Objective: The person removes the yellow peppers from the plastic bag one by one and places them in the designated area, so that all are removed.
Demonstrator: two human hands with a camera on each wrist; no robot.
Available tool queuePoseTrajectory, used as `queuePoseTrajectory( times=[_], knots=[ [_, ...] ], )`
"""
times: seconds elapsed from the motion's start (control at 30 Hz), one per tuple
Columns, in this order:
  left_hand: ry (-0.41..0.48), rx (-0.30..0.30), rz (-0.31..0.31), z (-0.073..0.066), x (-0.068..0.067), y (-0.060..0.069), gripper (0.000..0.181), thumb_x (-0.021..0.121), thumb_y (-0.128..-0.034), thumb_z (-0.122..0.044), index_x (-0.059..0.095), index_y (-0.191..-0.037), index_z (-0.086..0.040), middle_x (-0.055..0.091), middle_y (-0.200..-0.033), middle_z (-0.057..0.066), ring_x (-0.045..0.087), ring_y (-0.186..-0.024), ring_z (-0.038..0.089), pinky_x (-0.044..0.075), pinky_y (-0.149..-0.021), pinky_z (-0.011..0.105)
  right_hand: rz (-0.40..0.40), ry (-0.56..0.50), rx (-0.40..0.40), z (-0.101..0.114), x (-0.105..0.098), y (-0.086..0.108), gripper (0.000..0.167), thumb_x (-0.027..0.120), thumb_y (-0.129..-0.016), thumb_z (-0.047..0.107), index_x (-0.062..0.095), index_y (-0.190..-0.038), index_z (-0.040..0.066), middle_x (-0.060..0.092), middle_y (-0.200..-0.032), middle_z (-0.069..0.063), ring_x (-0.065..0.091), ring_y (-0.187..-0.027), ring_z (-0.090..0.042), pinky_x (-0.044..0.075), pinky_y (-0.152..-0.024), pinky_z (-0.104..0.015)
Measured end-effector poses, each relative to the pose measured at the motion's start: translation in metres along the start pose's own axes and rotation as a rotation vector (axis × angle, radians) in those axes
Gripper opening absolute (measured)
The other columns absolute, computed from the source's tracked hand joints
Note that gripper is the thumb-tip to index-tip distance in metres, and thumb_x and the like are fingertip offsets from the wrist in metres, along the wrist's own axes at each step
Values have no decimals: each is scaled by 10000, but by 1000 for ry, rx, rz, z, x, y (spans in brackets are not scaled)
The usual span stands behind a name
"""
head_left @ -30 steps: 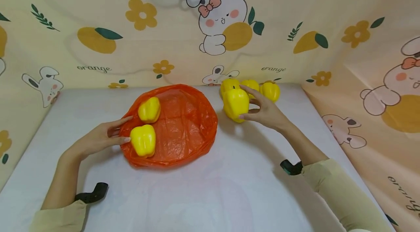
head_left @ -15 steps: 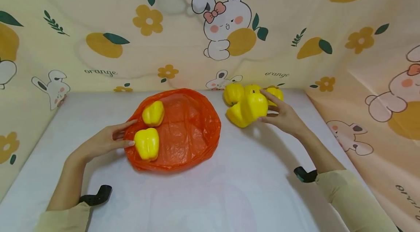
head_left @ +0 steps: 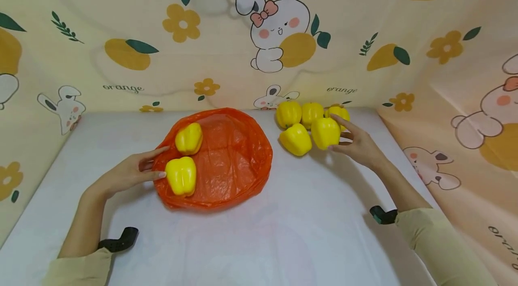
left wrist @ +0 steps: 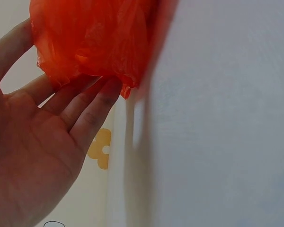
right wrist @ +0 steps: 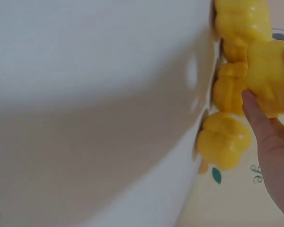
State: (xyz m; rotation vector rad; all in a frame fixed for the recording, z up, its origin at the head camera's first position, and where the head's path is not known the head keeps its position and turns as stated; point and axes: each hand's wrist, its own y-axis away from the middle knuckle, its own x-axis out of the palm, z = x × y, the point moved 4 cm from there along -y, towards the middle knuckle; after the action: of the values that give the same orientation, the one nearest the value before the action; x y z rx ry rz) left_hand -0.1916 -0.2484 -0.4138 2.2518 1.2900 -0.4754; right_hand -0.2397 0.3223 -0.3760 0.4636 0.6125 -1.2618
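Starting with the head view: right hand [head_left: 356,146] holds a pepper [head_left: 325,134] between thumb and fingers, at the front right of a loose group. Other four there: back-left pepper [head_left: 288,114], middle one [head_left: 312,114], back-right one [head_left: 335,111] partly covered, front-left one [head_left: 296,140] on the desk [head_left: 234,241]. Orange bag [head_left: 259,155] lies mouth up on the left; inside its left part sit the far pepper [head_left: 189,139] and the near pepper [head_left: 180,176]. Left hand [head_left: 131,169] has thumb and fingers spread against the bag's left side, thumb tip right by the near pepper.

Change: held pepper has shifted rightward, away from the bag, over the last second; front-left one, overlapped half a second ago, now shows whole. Bag pair looks unmoved. My read: work is on the right group while the left hand steadies the bag; count inside stays two.

Left wrist view: fingers fairly straight, touching the bag's outside; no pepper clearly seen.

Right wrist view: fingers and thumb on the held pepper, which looks raised off the desk beside the others; can't tell whether it touches them.
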Motion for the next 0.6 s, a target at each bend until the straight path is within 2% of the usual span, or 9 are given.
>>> queuePoseTrajectory(
  times=[0.17,0.33,0.47,0.6],
  knots=[
    [-4,-7,-6,2,0,-2,780,686,-933,-379,315,-1559,-99,345,-1541,257,449,-1324,435,453,-1025,556,25,-11,28,-10,4,1,877,789,-863,177,290,-1575,285,235,-1615,-144,477,-1276,-479,481,-982,-494],
    [-12,-10,-8,2,-1,-1,783,684,-930,-396,319,-1558,-101,350,-1540,254,445,-1328,435,437,-1032,574,36,-55,9,-11,11,2,854,783,-861,118,315,-1569,212,252,-1611,-131,495,-1261,-464,482,-988,-477],
    [-12,-18,-7,3,0,0,793,679,-932,-399,307,-1560,-89,342,-1542,260,436,-1332,446,435,-1029,586,43,-48,11,-11,16,4,853,794,-853,132,326,-1563,190,295,-1583,-167,515,-1246,-458,506,-973,-434],
    [-1,-26,-9,4,1,0,796,684,-927,-405,313,-1559,-96,347,-1544,245,439,-1332,438,443,-1026,575,36,-14,17,-11,19,4,856,802,-848,157,331,-1562,190,339,-1555,-192,525,-1242,-448,514,-964,-447]
  ],
)
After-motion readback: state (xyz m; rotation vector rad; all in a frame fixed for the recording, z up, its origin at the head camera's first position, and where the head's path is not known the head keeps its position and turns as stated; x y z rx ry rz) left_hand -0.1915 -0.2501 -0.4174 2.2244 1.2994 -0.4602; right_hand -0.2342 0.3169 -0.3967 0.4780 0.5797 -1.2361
